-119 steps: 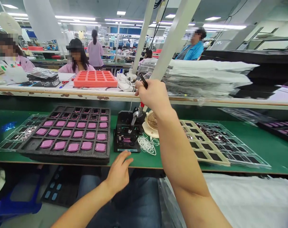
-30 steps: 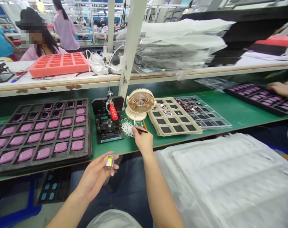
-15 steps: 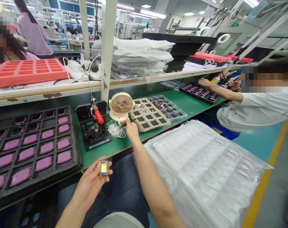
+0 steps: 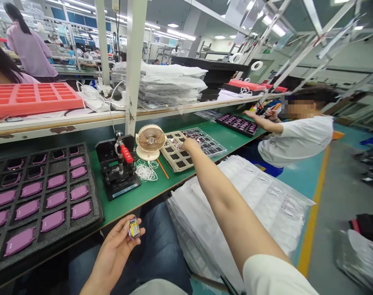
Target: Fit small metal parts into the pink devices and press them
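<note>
Left hand [image 4: 120,236] has fingers curled around a small case [image 4: 134,228]; beige tray [image 4: 184,168] lies ahead-right, nearer right hand [image 4: 191,144], whose grip I cannot tell.

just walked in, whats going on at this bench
The person's left hand holds a small device housing with yellow showing inside, while the right hand reaches to the cream compartment tray of small parts. The black toggle clamp stands untouched on the green bench, between the foam tray of purple cases and the cream fan. A co-worker is farther along.
</note>
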Tool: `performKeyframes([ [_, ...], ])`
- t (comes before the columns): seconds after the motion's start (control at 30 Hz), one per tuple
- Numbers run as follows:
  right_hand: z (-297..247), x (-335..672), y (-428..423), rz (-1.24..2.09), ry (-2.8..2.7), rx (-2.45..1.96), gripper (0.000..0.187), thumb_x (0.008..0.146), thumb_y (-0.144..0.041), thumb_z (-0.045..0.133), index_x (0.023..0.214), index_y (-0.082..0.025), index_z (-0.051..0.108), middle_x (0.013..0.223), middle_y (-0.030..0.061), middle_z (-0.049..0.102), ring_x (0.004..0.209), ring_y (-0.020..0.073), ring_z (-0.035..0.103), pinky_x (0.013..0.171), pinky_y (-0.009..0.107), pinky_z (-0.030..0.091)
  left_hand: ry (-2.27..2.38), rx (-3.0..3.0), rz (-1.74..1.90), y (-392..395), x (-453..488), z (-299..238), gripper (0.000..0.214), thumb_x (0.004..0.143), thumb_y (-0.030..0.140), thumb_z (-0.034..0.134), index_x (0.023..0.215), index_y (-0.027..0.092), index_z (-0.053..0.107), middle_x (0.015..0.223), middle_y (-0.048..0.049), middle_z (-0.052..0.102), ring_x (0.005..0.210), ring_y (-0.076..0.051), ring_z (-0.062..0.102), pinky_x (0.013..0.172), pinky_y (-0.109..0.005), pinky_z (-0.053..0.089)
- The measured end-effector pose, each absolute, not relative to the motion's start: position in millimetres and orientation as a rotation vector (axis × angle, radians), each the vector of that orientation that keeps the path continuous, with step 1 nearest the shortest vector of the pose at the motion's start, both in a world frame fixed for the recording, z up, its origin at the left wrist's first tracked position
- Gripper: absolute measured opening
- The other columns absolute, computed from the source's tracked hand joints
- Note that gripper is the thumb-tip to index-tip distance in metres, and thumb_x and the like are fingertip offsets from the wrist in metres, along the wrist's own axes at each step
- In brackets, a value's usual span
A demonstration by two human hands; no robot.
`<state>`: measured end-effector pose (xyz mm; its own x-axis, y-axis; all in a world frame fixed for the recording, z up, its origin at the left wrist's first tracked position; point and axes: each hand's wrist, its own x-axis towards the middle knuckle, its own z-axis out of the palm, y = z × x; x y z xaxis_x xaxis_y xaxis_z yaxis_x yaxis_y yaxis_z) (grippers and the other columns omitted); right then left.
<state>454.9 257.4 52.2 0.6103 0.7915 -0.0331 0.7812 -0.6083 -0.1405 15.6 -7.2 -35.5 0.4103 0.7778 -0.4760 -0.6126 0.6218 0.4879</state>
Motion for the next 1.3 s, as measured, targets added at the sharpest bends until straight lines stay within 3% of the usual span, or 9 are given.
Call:
performKeyframes([
  [0.6,28.9,492.5,265.7,0.221,-1.491,-2.731,0.037,0.103,-0.039,0.069,0.133,-0.018,0.065,0.135,0.0110,0.066,0.117,0.0257,0.068,0.099,0.048,0.059,0.796,0.244,0.844,-11.3,26.1,-41.2,0.036,0.078,0.025,0.092,0.111,0.014,0.080,0.119,-0.0207,0.080,0.097,-0.033,0.081,0.069,-0.031,0.061],
  [0.93,70.4,471.3,245.8,0.217,-1.422,-2.553,0.035,0.102,-0.039,0.071,0.128,-0.016,0.067,0.129,0.0106,0.068,0.112,0.0246,0.070,0.097,0.045,0.060,0.793,0.245,0.904,-12.8,25.5,-37.9,0.041,0.079,0.024,0.092,0.117,0.015,0.080,0.121,-0.0205,0.080,0.098,-0.033,0.081,0.071,-0.032,0.061],
  [1.07,102.6,451.3,217.4,0.153,-1.342,-2.367,0.029,0.105,-0.037,0.066,0.117,-0.011,0.071,0.116,0.0110,0.074,0.102,0.0224,0.072,0.093,0.041,0.060,0.750,0.287,0.959,-0.8,30.0,-27.6,0.036,0.081,0.027,0.092,0.114,0.016,0.080,0.119,-0.0180,0.080,0.100,-0.032,0.080,0.075,-0.032,0.061],
  [1.2,108.5,379.8,158.8,0.062,-1.355,-2.043,0.036,0.112,-0.036,0.046,0.120,-0.012,0.072,0.122,0.0139,0.076,0.112,0.0204,0.070,0.100,0.032,0.053,0.698,0.334,1.077,12.7,38.3,-14.3,0.034,0.081,0.033,0.092,0.108,0.017,0.080,0.116,-0.0145,0.080,0.106,-0.034,0.079,0.080,-0.035,0.062],
  [1.23,103.2,351.9,137.3,0.078,-1.370,-1.931,0.036,0.112,-0.040,0.046,0.120,-0.016,0.072,0.120,0.0106,0.077,0.111,0.0192,0.070,0.100,0.031,0.053,0.690,0.333,1.110,15.0,39.8,-11.0,0.032,0.082,0.035,0.091,0.106,0.017,0.080,0.115,-0.0136,0.080,0.107,-0.034,0.079,0.082,-0.036,0.063],
  [1.3,85.1,290.9,88.9,0.308,-1.323,-1.538,0.029,0.102,-0.047,0.064,0.104,-0.020,0.075,0.102,0.0074,0.079,0.095,0.0218,0.073,0.091,0.035,0.056,0.690,0.332,1.181,17.5,41.4,-4.8,0.029,0.084,0.039,0.089,0.101,0.018,0.079,0.114,-0.0115,0.079,0.108,-0.034,0.078,0.087,-0.040,0.063],
])
